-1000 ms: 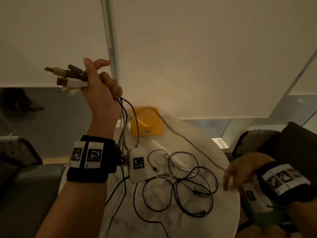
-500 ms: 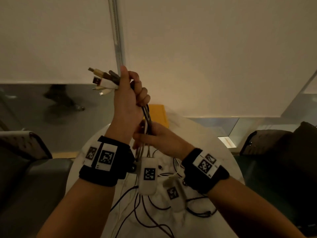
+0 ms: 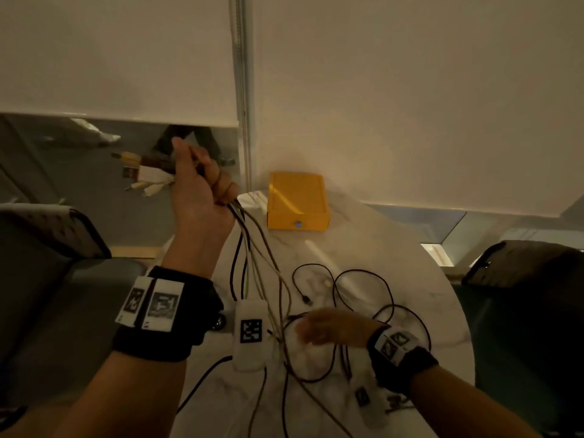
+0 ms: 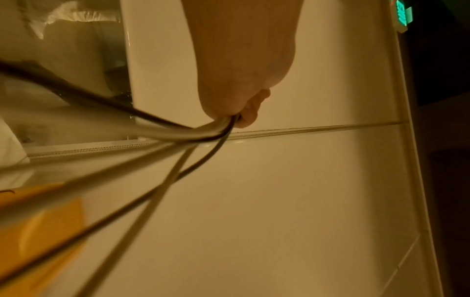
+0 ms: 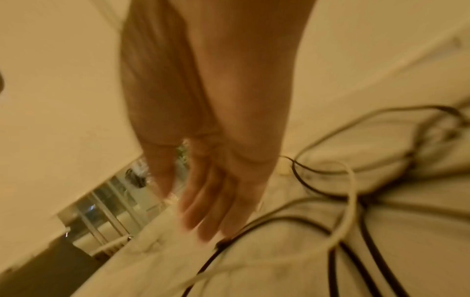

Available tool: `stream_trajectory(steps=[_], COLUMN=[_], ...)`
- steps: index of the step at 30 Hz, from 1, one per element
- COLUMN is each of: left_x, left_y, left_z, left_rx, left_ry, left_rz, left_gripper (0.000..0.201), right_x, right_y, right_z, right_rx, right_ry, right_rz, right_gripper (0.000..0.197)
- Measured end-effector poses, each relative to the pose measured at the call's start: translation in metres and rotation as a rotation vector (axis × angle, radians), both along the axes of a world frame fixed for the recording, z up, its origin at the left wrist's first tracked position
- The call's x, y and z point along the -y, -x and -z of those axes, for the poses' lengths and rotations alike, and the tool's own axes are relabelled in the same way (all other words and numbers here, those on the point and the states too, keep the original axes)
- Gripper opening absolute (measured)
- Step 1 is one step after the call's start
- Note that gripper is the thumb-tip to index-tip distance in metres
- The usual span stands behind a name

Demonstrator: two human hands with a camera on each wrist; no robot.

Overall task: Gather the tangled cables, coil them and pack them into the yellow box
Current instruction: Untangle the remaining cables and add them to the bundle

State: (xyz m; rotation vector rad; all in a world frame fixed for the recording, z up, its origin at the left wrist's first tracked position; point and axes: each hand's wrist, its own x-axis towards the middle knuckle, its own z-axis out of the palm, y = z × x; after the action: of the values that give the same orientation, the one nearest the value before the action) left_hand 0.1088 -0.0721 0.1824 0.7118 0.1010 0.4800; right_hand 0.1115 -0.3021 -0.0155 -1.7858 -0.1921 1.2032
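My left hand [image 3: 202,184] is raised above the table's left side and grips a bunch of cable ends [image 3: 142,172], whose plugs stick out to the left. From the fist [image 4: 236,108] several black and pale cables [image 3: 252,254] hang down to the table. More black cables [image 3: 363,311] lie tangled on the marble table top [image 3: 410,257]. My right hand [image 3: 319,330] is low over this tangle, fingers [image 5: 203,211] straight and blurred, holding nothing. The yellow box [image 3: 297,200] stands open at the table's far edge, and nothing shows inside it.
The round table [image 5: 152,271] stands against a pale roller blind [image 3: 379,90]. A grey seat [image 3: 47,279] is to the left and a dark chair [image 3: 521,295] to the right. White tagged camera units hang from both wrists over the cables.
My right hand let go of the hanging cables below my left fist and dropped to the tangle on the table. My left hand, still gripping the bunch, moved lower and left.
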Motion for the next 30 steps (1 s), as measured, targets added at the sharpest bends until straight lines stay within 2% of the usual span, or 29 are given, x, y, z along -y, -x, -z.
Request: stream_trajectory(steps=[2, 4, 6, 10, 12, 16, 17, 18, 20, 22, 24, 26, 27, 30], left_x=[0.003, 0.006, 0.007, 0.007, 0.008, 0.009, 0.008, 0.007, 0.003, 0.002, 0.005, 0.01, 0.015, 0.031], left_y=[-0.004, -0.01, -0.015, -0.023, -0.025, -0.026, -0.026, -0.025, -0.025, -0.026, -0.026, -0.027, -0.027, -0.025], left_z=[0.002, 0.003, 0.005, 0.015, 0.02, 0.024, 0.024, 0.022, 0.019, 0.015, 0.012, 0.009, 0.006, -0.003], left_rx=[0.003, 0.0, 0.001, -0.03, -0.043, -0.075, -0.07, -0.061, -0.033, -0.016, -0.002, 0.016, 0.033, 0.072], left_ry=[0.017, 0.031, 0.037, 0.045, 0.035, -0.002, -0.011, -0.017, -0.025, -0.028, -0.041, -0.1, -0.15, -0.338], left_rz=[-0.008, -0.018, -0.024, -0.026, -0.031, -0.041, -0.042, -0.042, -0.041, -0.041, -0.024, 0.004, 0.015, 0.004], left_gripper=[0.048, 0.047, 0.047, 0.047, 0.047, 0.046, 0.046, 0.047, 0.048, 0.048, 0.047, 0.041, 0.037, 0.019], right_x=[-0.009, -0.017, -0.021, -0.03, -0.035, -0.042, -0.043, -0.043, -0.043, -0.036, -0.028, -0.021, -0.018, -0.016], right_y=[-0.033, -0.055, -0.069, -0.081, -0.076, -0.06, -0.063, -0.071, -0.095, -0.118, -0.128, -0.124, -0.117, -0.089], right_z=[0.003, 0.009, 0.02, 0.035, 0.047, 0.059, 0.051, 0.039, -0.006, -0.071, -0.145, -0.204, -0.227, -0.268], right_rx=[0.459, 0.698, 0.755, 0.756, 0.785, 0.803, 0.807, 0.83, 0.868, 0.837, 0.889, 0.97, 1.055, 1.411], right_ry=[0.211, 0.37, 0.476, 0.541, 0.533, 0.507, 0.484, 0.458, 0.338, 0.081, -0.162, -0.333, -0.358, -0.169], right_rz=[-0.022, -0.144, -0.211, -0.142, -0.146, -0.35, -0.341, -0.286, -0.036, 0.222, 0.356, 0.389, 0.388, 0.327], right_gripper=[0.019, 0.014, 0.013, 0.037, 0.042, 0.024, 0.018, 0.015, 0.013, 0.009, 0.02, 0.021, 0.018, 0.011])
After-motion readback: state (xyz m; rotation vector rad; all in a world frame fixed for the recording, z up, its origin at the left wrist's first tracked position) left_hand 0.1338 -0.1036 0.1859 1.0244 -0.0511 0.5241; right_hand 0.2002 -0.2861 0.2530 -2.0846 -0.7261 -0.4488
